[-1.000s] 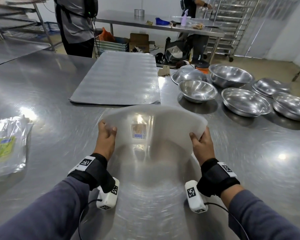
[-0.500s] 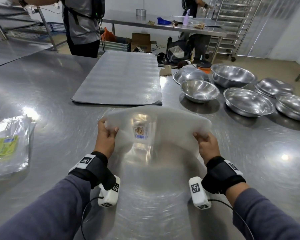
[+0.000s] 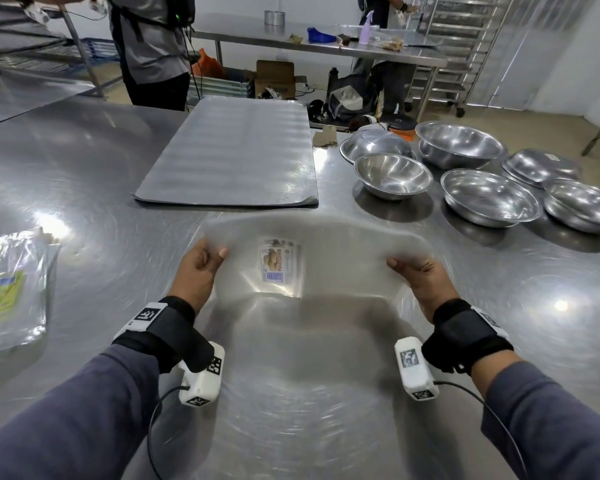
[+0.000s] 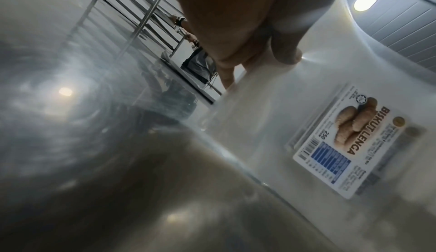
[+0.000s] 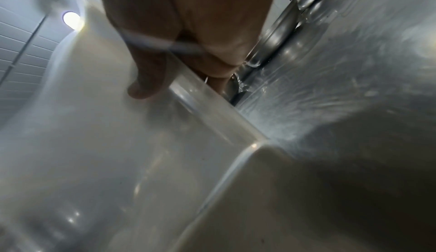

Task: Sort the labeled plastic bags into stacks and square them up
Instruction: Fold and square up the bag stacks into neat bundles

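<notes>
Both hands, left (image 3: 198, 268) and right (image 3: 418, 275), pinch a floppy, translucent stack of bags (image 3: 340, 258) upright on the brushed-steel bench (image 3: 101, 174); a biscuit label (image 3: 275, 263) sits between the fingers.

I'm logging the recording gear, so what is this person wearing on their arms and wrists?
Both arms have greyish-purple long sleeves. Each wrist carries a black strap with a white square-coded marker: left wrist strap, right wrist strap. Under each hangs a white boxy camera unit with coded markers and a thin black cable. The hands are bare.
</notes>
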The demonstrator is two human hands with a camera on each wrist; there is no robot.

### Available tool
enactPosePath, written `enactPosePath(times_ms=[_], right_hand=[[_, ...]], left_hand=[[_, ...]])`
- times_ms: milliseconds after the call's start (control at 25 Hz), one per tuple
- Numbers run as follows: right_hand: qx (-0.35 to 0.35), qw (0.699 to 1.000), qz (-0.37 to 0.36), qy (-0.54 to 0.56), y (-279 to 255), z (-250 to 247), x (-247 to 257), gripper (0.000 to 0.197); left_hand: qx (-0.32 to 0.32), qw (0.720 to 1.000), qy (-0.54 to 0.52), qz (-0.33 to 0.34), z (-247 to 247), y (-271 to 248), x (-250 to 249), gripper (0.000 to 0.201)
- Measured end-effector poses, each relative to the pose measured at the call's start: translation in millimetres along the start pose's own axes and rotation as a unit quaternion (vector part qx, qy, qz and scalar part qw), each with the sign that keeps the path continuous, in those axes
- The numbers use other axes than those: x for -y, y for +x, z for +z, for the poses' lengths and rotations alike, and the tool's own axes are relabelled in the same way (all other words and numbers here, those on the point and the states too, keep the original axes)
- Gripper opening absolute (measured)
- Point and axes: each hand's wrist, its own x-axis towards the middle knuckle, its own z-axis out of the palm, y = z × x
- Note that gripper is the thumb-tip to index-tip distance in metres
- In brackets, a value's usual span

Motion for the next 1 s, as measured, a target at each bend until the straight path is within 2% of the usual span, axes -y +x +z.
enactPosePath(times_ms=[80,200,320,360,440,520,600,640,720,760,840,880,960,1000], right_hand=[[-0.004,1.0,-0.001,0.003,1.4,-3.9,1.5,0.04],[0.015,1.0,-0.006,0.016,-2.2,-4.9,1.1,0.029],[0.016,0.998,-0.019,0.059,-3.3,-4.9,-4.1,0.039],[-0.004,0.998,-0.025,0.062,-2.8,-2.8,-5.3,0.034],[-0.047,0.996,-0.036,0.061,-1.1,4.2,-7.1,0.006],[-0.079,0.996,-0.033,0.026,-1.6,9.6,-9.9,0.027],[-0.085,0.995,-0.044,0.018,-1.0,8.2,-14.3,0.022],[-0.054,0.997,-0.047,0.038,-2.1,6.8,-14.0,0.006],[-0.02,0.999,-0.035,0.035,-1.6,4.1,-16.1,0.034],[-0.013,0.999,-0.035,0.018,-1.3,5.2,-17.0,0.035],[-0.048,0.998,-0.038,0.004,1.0,6.1,-15.7,0.01],[-0.068,0.997,-0.038,-0.001,2.0,6.4,-14.1,0.016],[-0.079,0.996,-0.028,-0.012,3.3,5.3,-14.5,0.027],[-0.082,0.996,-0.028,-0.018,1.8,6.3,-12.6,0.028]], left_hand=[[0.022,1.0,-0.014,0.005,-4.1,2.2,-0.9,0.03],[0.076,0.997,-0.009,-0.03,-8.2,4.4,4.5,0.036],[0.09,0.994,0.014,-0.054,-5.2,2.8,4.9,0.039],[0.092,0.994,0.023,-0.058,-2.8,2.3,4.9,0.036],[0.078,0.994,0.04,-0.059,0.7,2.9,6.4,0.033],[0.043,0.996,0.045,-0.059,2.4,5.4,8.8,0.033],[0.033,0.997,0.023,-0.061,2.2,7.5,11.3,0.033],[0.04,0.997,0.017,-0.061,2.4,6.9,10.4,0.035],[0.066,0.995,0.008,-0.071,1.8,6.5,10.6,0.034],[0.068,0.995,0.004,-0.074,1.1,7.8,12.8,0.031],[0.048,0.997,0.005,-0.059,-0.6,10.1,15.1,0.013],[0.031,0.999,0.008,-0.044,-1.9,10.3,15.7,0.008],[0.014,0.999,0.012,-0.035,-2.3,11.9,18.9,0.02],[0.018,0.999,-0.009,-0.045,-0.1,10.7,17.7,0.015]])
